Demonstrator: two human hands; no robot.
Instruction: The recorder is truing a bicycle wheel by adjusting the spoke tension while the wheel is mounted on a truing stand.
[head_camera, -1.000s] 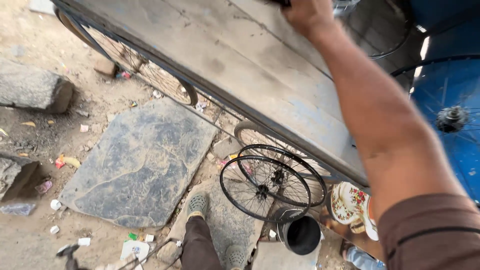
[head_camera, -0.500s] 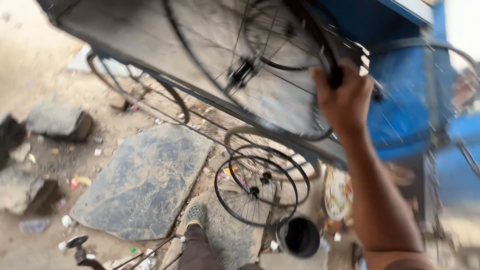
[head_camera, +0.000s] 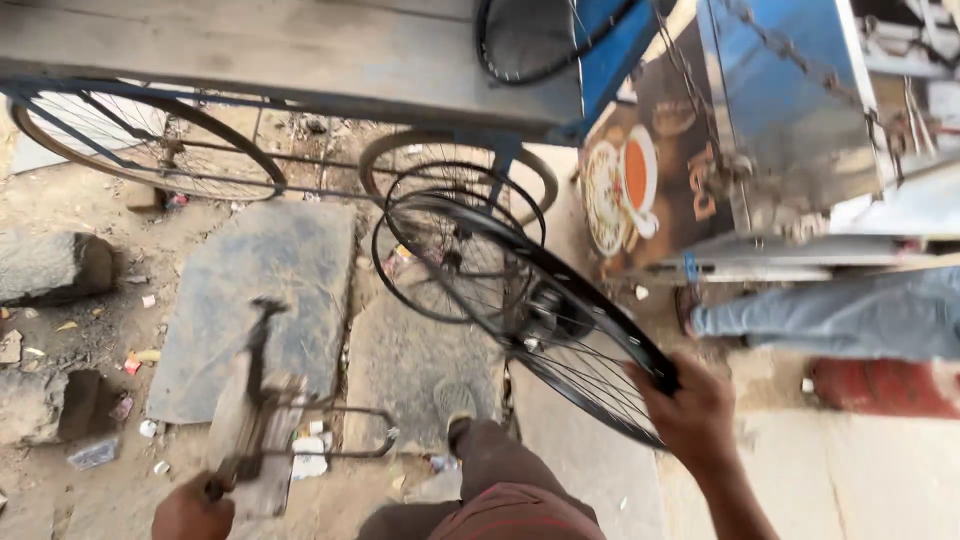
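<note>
- The right hand (head_camera: 690, 415) is closed around the rim of a black spoked bicycle wheel (head_camera: 540, 310), gripping it at the lower right edge.
- The wheel is held tilted, its hub roughly at mid-frame, its far edge reaching toward the cart wheels behind it.
- The left hand (head_camera: 192, 508) is at the bottom edge of the view, closed on the near end of a metal frame tool (head_camera: 262, 400); the tool is blurred and its kind cannot be told.
- The tool extends away from the hand over a flat stone slab (head_camera: 250, 300) on the ground.
- A wooden cart deck (head_camera: 300, 50) spans the top of the view, with a large spoked cart wheel (head_camera: 140, 140) beneath it at the left.
- Further bare rims (head_camera: 450, 240) stand just behind the held wheel.
- A blue stall (head_camera: 780, 90) stands at the upper right, with a painted panel showing a cup.
- Another person's leg in blue jeans (head_camera: 830, 315) lies at the right, near the stall's base.
- The person's own shoe (head_camera: 455, 400) rests on the paving beside the held wheel.
</note>
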